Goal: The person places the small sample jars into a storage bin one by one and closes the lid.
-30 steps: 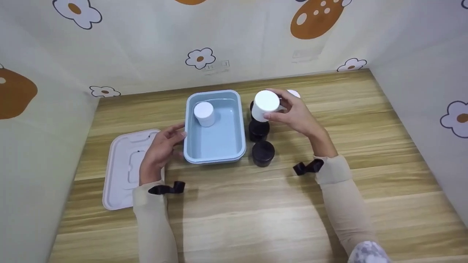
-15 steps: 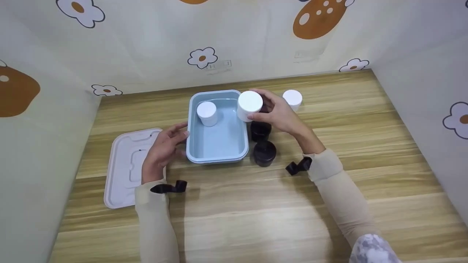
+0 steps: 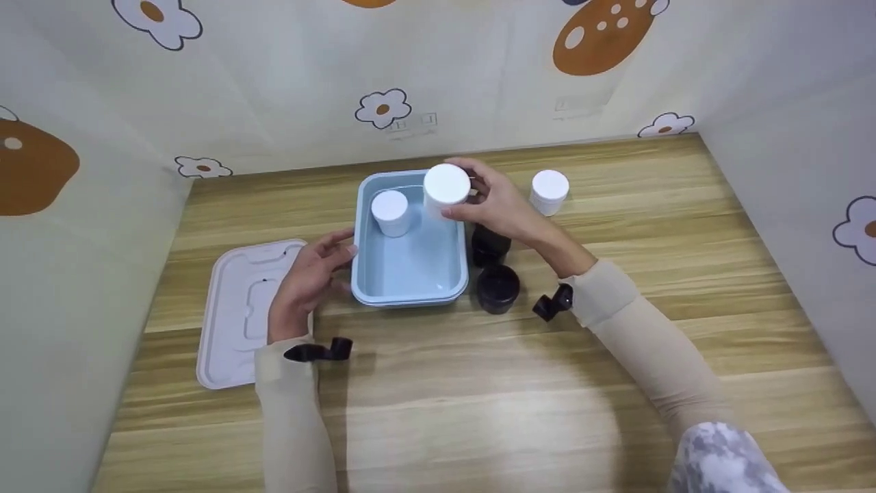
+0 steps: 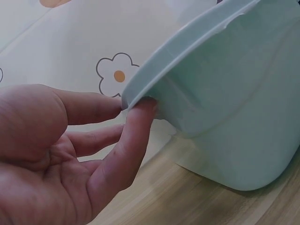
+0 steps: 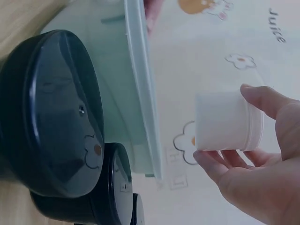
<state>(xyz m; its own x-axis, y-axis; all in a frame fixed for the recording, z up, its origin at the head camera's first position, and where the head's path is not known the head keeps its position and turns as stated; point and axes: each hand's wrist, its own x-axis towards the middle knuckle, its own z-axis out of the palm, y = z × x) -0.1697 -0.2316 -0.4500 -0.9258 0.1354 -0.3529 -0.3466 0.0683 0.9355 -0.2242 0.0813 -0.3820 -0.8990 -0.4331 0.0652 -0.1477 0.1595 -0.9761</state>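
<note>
My right hand [image 3: 503,205] holds a white lidded jar [image 3: 446,186] between thumb and fingers, over the far right corner of a blue plastic tub [image 3: 410,291]. In the right wrist view that jar [image 5: 222,121] is lifted above the tub's rim, with the thumb on its lid edge. At the tub's left side my left hand [image 3: 304,287] pinches the rim. The left wrist view shows the thumb at the rim's edge and a finger [image 4: 126,154] under it. Another white jar [image 3: 391,212] stands inside the tub, toward its far left.
Right of the tub, black lidded jars [image 3: 498,289] stand in a row, the farthest partly hidden by my right hand. A third white jar [image 3: 549,192] is on the wooden table [image 3: 465,397] farther right. A pale lid [image 3: 226,329] lies at left, partly under my left arm.
My right hand has carried the white jar leftward, from above the black jars to over the tub. The white jar on the right has come into full view. My left hand stays at the rim.
</note>
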